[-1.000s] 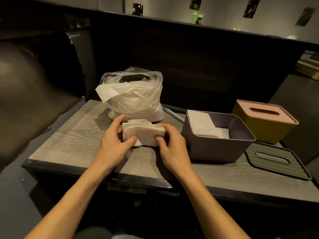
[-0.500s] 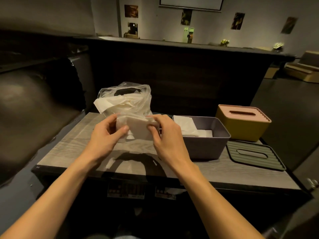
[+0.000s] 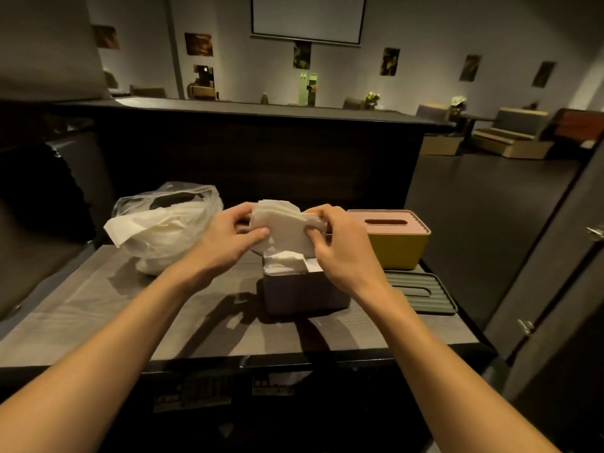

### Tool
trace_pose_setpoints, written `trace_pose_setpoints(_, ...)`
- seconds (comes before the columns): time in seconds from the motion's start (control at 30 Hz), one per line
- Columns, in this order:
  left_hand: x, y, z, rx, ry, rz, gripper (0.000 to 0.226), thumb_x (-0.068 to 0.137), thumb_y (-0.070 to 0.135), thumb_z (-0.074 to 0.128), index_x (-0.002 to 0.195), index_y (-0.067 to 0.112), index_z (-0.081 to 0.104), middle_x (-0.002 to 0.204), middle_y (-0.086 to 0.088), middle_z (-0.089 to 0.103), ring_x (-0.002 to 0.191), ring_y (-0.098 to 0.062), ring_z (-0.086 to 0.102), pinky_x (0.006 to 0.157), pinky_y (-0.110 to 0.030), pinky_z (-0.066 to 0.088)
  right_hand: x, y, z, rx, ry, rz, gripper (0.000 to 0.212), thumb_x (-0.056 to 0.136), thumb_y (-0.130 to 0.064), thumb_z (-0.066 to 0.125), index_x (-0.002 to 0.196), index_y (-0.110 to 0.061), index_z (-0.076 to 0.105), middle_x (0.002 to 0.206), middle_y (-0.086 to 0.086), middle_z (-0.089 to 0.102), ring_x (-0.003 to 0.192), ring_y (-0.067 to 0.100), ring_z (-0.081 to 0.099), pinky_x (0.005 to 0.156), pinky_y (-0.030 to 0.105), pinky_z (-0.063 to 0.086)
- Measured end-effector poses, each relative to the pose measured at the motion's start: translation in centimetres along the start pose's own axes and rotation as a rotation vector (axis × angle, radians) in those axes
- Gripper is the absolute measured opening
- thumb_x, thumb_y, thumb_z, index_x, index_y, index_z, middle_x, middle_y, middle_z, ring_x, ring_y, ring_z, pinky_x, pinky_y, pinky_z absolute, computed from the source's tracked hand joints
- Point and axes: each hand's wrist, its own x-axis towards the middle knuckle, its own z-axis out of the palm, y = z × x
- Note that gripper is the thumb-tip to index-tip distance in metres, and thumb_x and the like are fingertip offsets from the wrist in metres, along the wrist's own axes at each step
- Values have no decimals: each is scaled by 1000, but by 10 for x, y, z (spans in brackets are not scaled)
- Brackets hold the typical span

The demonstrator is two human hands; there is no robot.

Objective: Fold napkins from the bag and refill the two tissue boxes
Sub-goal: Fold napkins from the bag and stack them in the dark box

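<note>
Folded napkins (image 3: pixel 287 228) pinched between both hands' fingers (image 3: pixel 258 233)

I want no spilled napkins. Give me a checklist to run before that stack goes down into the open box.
1. Both hands, left hand and right hand, pinch the folded napkin stack: ok.
2. Stack above the purple tissue box: ok.
3. Box open, green lid lying aside on the table: ok.
4. Room left in box above the napkins inside: cannot tell.
5. Stack edges aligned: not ok, top corners fan out.
</note>
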Motion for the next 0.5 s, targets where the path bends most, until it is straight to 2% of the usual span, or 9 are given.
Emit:
trace_pose_setpoints(0.07, 18, 6, 13, 37, -55, 1, 33, 97, 9, 67, 122, 31, 64, 117, 1, 70, 107, -13, 69, 92, -30, 58, 2, 11, -13, -26, 0, 39, 21, 102, -25, 63, 123, -25, 62, 114, -11, 58, 101, 6, 56, 80, 15, 52)
trace_pose_setpoints(0.17, 41, 15, 32, 113, -120, 31, 34, 97, 12, 67, 113, 42, 63, 114, 6, 69, 105, -8, 66, 91, -28, 55, 2, 24, -30, -66, -19, 89, 25, 102, -24, 63, 126, -23, 60, 115, -8, 60, 103, 7, 57, 72, 11, 48)
trace_pose_setpoints(0.23, 57, 18, 44, 139, -148, 27, 38, 98, 13, 67, 124, 40, 59, 116, 8, 65, 105, -6, 63, 89, -27, 56, 1, 32, -38, -83, -46, 129, 30, 101, -23, 64, 130, -24, 54, 113, -9, 59, 98, 6, 60, 68, 13, 51)
trace_pose_setpoints(0.33, 77, 25, 58, 206, -177, -11, 63, 99, 17, 66, 154, 28, 39, 126, 7, 53, 104, -8, 59, 73, -18, 50, 2, 39, -45, -145, -121, 181, 46, 100, -23, 64, 136, -30, 38, 108, -7, 60, 86, 7, 64, 70, 23, 58)
trace_pose_setpoints(0.43, 92, 29, 70, 275, -236, -19, 68, 101, 16, 63, 160, 23, 29, 126, 0, 49, 109, -15, 55, 67, -15, 45, 5, 41, -46, -230, -215, 213, 55, 98, -22, 63, 138, -35, 27, 104, -1, 61, 82, 12, 64, 69, 32, 58)
trace_pose_setpoints(0.5, 96, 30, 76, 332, -284, -10, 65, 102, 15, 62, 159, 21, 32, 128, -2, 52, 113, -16, 55, 73, -16, 45, 7, 40, -44, -268, -269, 231, 50, 98, -22, 63, 136, -35, 33, 107, 1, 61, 85, 16, 63, 69, 31, 54)
